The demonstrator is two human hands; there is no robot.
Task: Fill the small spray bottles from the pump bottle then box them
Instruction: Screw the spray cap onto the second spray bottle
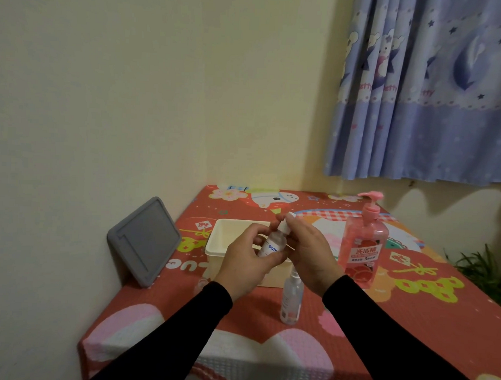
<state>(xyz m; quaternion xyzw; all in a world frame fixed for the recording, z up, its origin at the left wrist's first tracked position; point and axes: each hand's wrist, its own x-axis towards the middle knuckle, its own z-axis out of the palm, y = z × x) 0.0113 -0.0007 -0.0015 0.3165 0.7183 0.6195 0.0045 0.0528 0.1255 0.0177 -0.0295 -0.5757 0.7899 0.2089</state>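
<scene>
left hand (pixel 248 259) gripping spray bottle (pixel 273 244), right hand (pixel 305 254) seemingly capping

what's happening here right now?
A person holds a small spray bottle over the cream box: the left hand grips its body, the right hand pinches its white spray top. A second spray bottle stands on the table, the pink pump bottle to the right, untouched.

Box (pixel 217 247) sits mid-table (pixel 409 314), lid (pixel 144 240) leaning left against the wall, pump bottle (pixel 362 245) right, spray bottle (pixel 291 300) in front.
</scene>
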